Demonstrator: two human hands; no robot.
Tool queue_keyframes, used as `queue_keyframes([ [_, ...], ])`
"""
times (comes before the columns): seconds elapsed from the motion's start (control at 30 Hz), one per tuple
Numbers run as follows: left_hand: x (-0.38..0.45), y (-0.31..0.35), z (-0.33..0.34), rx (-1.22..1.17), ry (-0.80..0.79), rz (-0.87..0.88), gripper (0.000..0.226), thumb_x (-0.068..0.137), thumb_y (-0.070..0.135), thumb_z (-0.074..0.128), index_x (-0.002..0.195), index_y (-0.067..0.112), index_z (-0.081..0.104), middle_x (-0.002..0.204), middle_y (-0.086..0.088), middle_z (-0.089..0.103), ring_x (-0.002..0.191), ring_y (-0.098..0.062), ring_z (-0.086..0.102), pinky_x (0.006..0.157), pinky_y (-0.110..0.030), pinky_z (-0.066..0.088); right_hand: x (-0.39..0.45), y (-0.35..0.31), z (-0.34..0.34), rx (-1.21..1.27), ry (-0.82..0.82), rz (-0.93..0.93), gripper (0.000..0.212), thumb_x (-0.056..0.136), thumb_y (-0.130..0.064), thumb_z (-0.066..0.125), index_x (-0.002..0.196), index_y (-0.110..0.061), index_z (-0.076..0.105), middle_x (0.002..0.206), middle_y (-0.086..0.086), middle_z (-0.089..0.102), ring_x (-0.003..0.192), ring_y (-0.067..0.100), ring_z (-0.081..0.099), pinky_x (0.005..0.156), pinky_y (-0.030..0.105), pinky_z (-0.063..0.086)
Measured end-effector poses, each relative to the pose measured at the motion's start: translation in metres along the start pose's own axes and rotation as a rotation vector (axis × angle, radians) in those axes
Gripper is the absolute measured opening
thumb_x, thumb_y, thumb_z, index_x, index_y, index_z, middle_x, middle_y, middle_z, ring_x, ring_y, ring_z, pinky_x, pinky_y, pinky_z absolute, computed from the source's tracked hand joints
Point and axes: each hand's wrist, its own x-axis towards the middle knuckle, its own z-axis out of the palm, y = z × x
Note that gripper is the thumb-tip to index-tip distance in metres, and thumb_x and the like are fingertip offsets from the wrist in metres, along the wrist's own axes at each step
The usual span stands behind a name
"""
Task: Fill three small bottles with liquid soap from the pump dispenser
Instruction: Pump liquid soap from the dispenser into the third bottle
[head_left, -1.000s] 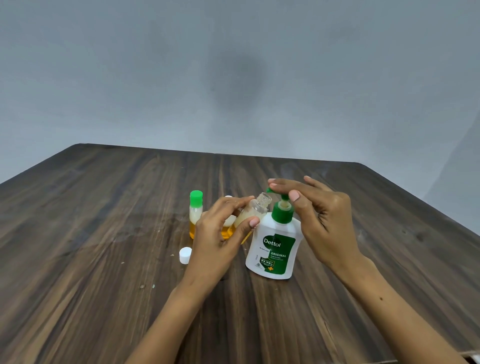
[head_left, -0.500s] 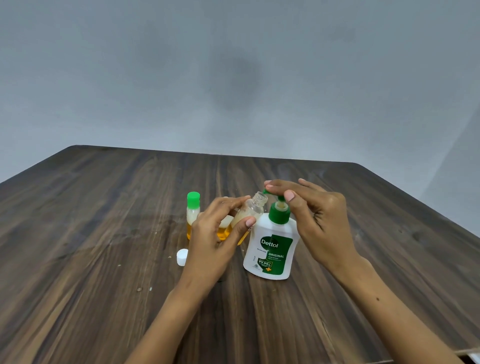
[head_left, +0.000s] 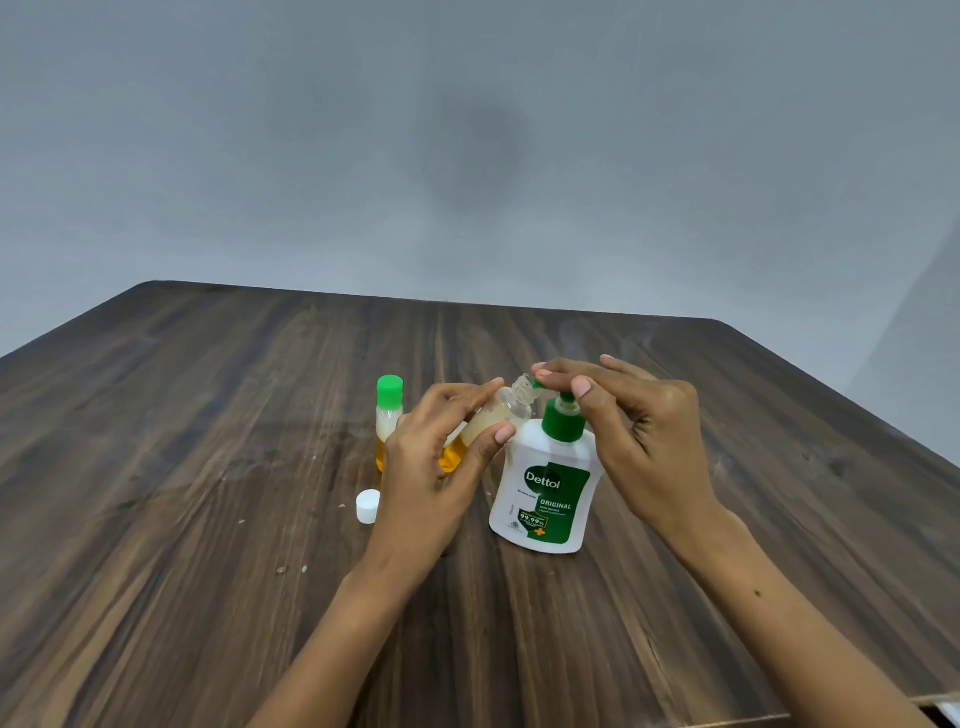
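Soap-filling work centres on the white plastic pump dispenser with a green collar and green label (head_left: 545, 483), which stands upright on the dark wood-grain counter (head_left: 182, 467) so that its nozzle can be worked from above. The person's right hand (head_left: 639, 431) comes over the dispenser from its right side, with straight fingers laid across the green pump head, apparently pressing it down; the hand is not curled round anything. The left hand (head_left: 431, 467), just left of the dispenser, grips a small clear plastic bottle, uncapped (head_left: 498, 421), fingers and thumb wrapped about its body. That bottle is tilted with its open threaded neck raised toward the nozzle tip, evidently so that pumped soap lands in the narrow mouth; amber liquid lies in its lower part with pale foam above it. By that level it looks partly filled, and the step in hand is judged to be pumping into this bottle.

Farther left of the dispenser, beyond the left hand, a small clear bottle with a green cap (head_left: 388, 421) stands upright and closed, amber liquid inside and pale foam above it, seemingly finished and set aside. A small white screw cap (head_left: 368, 506) lies on the counter left of the dispenser, beside the left hand, probably kept near for closing the held bottle. A third bottle cannot be clearly made out.
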Motion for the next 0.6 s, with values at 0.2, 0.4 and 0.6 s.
queue_keyframes([
  [0.2,-0.0002,0.0005,0.001,0.011,0.007,0.014,0.04,0.09,0.034,0.059,0.121,0.009,0.067,0.109,0.001,0.067,0.103,-0.012,0.063,0.086,-0.018,0.048,0.0016,-0.0026,-0.0048,0.011,-0.041,0.017,0.037,0.095,-0.029,0.042,0.104,-0.014,0.075,0.112,-0.007,0.071,0.106,0.002,0.065,0.1,0.042,0.048],
  [0.4,-0.0011,0.0003,0.0007,0.015,0.022,0.011,0.04,0.09,0.034,0.058,0.121,0.009,0.067,0.109,0.001,0.067,0.104,-0.012,0.063,0.087,-0.019,0.048,-0.0029,-0.002,-0.002,-0.002,-0.007,0.003,0.037,0.095,-0.027,0.042,0.102,-0.013,0.075,0.107,-0.009,0.071,0.1,0.002,0.067,0.096,0.043,0.05],
  [0.6,-0.0013,0.001,0.001,0.012,0.045,0.012,0.039,0.09,0.035,0.058,0.119,0.011,0.068,0.109,0.003,0.068,0.104,-0.009,0.063,0.087,-0.021,0.05,-0.0013,-0.0004,-0.0034,0.005,-0.008,-0.008,0.039,0.097,-0.028,0.038,0.106,-0.014,0.074,0.114,-0.006,0.07,0.109,0.004,0.064,0.099,0.042,0.048],
])
